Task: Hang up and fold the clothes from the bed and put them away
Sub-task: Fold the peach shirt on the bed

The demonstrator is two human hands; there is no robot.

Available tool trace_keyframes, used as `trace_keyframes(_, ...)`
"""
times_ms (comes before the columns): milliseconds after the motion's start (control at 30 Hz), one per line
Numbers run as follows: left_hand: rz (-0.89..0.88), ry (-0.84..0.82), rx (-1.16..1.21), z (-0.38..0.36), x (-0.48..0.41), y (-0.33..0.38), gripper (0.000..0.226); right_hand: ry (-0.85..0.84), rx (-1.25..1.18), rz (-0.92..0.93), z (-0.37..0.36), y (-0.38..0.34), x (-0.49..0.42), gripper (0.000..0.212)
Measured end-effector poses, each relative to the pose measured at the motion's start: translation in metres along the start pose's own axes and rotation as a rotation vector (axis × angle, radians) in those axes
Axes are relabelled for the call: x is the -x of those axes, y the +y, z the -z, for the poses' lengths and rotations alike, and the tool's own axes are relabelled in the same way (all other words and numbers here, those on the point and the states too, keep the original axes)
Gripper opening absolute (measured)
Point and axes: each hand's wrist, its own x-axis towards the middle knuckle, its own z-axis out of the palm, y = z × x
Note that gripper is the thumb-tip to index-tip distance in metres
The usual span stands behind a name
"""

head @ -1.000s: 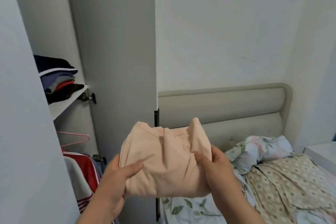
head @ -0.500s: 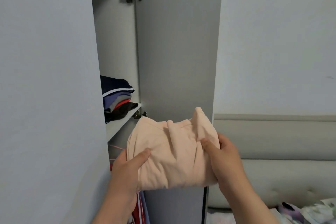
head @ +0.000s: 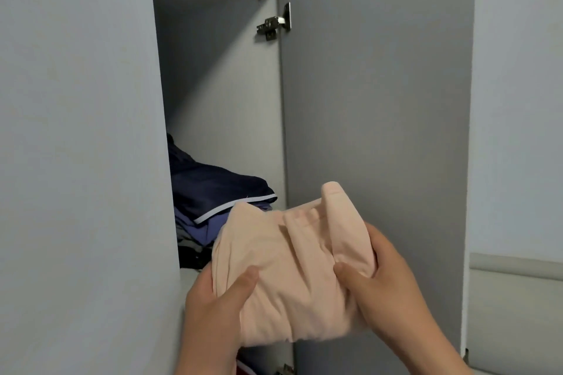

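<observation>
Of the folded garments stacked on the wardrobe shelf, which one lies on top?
The dark navy garment with white trim tops the stack; the purple-blue piece and darker ones lie beneath it. The peach garment is off the shelf, held in both hands.

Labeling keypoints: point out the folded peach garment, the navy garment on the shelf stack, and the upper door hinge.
folded peach garment (head: 292, 277), head view, centre of its front face between the hands
navy garment (head: 213, 189), head view, top fold of the stack
upper door hinge (head: 274, 24), head view, metal arm

One head-worn view looks forward at close range into the narrow gap of an open wardrobe (head: 219, 100), its door (head: 374, 131) just right.
</observation>
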Motion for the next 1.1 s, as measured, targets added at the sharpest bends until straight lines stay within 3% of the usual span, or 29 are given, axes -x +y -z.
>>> trace_keyframes(333, -0.236, 0.118, 0.082, -0.040, -0.066, 0.048, 0.030, 0.057, -0.046, 0.217, -0.028, -0.036, -0.103, 0.046)
trace_keyframes(467, -0.348, 0.257, 0.075, -0.057, -0.099, 0.063, 0.036, 0.047, -0.081, 0.270, -0.054, -0.042, -0.157, 0.040)
trace_keyframes(633, -0.378, 0.408, 0.105, -0.069, -0.155, 0.080, 0.044, -0.038, -0.241, 0.255, -0.089, -0.045, -0.224, 0.037)
trace_keyframes(800, -0.372, 0.587, -0.029, -0.064, -0.205, 0.076, 0.045, -0.159, -0.346, 0.202, -0.135, -0.029, -0.281, 0.034)
trace_keyframes(900, -0.232, 0.762, -0.201, -0.056, -0.214, 0.058, 0.054, -0.288, -0.205, 0.126, -0.174, -0.001, -0.299, 0.042)
trace_keyframes(1000, -0.135, 0.778, -0.397, -0.052, -0.213, 0.052, 0.067, -0.403, -0.051, 0.037, -0.200, 0.027, -0.306, 0.049)
trace_keyframes(1067, -0.205, 0.825, -0.746, -0.049, -0.211, 0.056, 0.070, -0.419, 0.029, 0.064, -0.207, 0.032, -0.313, 0.049)
trace_keyframes(1100, -0.330, 0.842, -0.976, -0.049, -0.209, 0.057, 0.068, -0.392, 0.055, 0.111, -0.208, 0.029, -0.316, 0.046)
